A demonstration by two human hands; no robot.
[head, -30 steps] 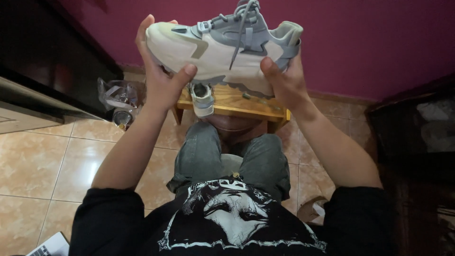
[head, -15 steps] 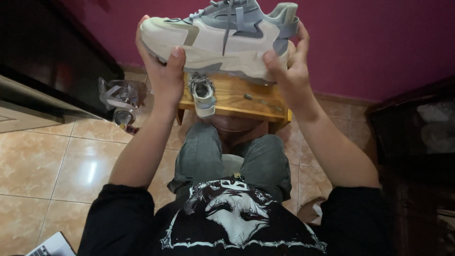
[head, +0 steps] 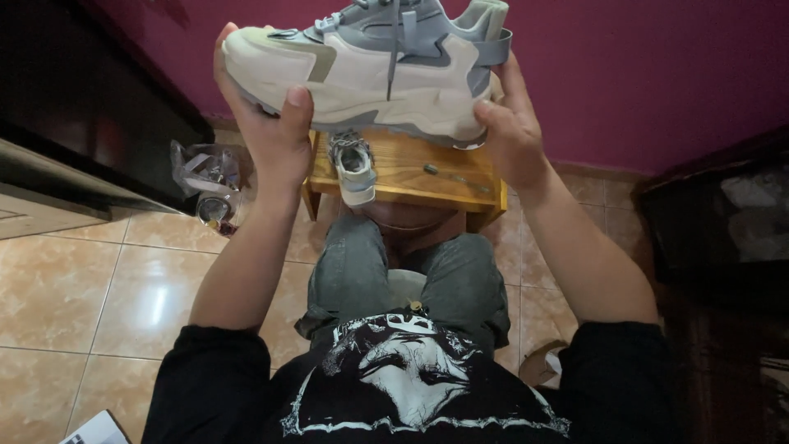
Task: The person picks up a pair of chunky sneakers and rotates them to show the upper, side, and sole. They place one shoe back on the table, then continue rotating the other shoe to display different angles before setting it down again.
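Head view: sneaker lengthwise between both hands, toe clasped in left hand fingers, heel in right hand fingers

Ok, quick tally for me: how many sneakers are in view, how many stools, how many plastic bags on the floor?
Sneakers: 2, one large sneaker held up between the left hand and the right hand, one second sneaker resting on the stool.
Wooden stools: 1.
Clear plastic bags: 1, on the tiled floor.
Total: 4.
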